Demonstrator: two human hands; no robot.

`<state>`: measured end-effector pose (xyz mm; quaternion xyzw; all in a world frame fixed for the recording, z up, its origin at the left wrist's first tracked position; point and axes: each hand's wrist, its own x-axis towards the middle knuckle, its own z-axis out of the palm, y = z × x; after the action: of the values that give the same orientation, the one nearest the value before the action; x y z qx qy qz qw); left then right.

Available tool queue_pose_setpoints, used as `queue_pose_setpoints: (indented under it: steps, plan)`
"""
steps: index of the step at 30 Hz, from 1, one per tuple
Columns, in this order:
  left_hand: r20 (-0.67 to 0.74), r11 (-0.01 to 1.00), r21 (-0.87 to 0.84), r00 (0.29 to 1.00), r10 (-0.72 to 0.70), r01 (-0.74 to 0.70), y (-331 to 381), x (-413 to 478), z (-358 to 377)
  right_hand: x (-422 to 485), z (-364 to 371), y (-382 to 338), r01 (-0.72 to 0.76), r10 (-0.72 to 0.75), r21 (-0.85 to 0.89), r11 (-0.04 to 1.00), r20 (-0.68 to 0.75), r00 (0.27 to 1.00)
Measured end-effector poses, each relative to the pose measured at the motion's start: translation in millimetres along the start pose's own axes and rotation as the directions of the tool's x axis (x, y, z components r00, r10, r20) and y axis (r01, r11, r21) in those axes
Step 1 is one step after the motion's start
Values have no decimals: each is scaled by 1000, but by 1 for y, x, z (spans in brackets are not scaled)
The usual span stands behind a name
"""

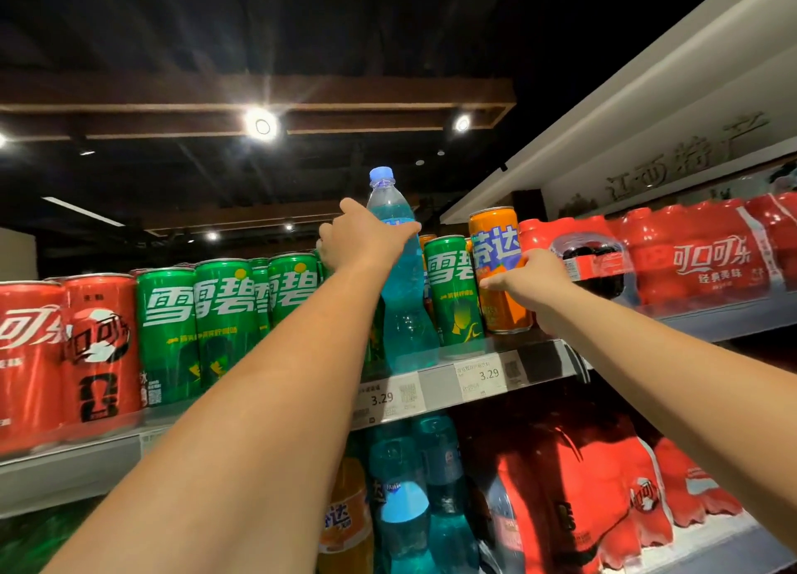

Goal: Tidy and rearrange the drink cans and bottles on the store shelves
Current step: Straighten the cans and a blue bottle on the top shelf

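Left hand clamped round the blue bottle — right hand, just beside it, grips the orange can.

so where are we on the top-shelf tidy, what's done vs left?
Done: red cans and green cans stand upright in rows at the left. In hand: left hand grips a blue bottle standing among the cans; right hand holds an orange can. Left: the bottle seems misplaced; matching ones sit on the shelf below.
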<state>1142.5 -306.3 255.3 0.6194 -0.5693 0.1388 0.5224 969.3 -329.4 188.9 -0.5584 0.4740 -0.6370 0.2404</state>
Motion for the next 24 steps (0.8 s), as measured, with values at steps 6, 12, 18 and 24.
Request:
queue_pose_setpoints:
  steps: [6, 12, 18, 24]
  plan:
    - [12, 990, 143, 1000, 2, -4, 3, 0, 3, 3, 1, 0, 1, -1, -15, 1000, 1, 1000]
    - [-74, 999, -9, 997, 36, -37, 9, 0, 3, 2, 0, 0, 22, -22, -24, 999, -6, 1000]
    - [-133, 965, -229, 986, 101, -130, 29, 0, -6, 1, 2, 0, -5, 5, 6, 1000, -29, 1000]
    - [-116, 914, -395, 992, 48, -91, 35, -6, -19, 0, 3, -2, -6, 6, 2, 1000, -37, 999]
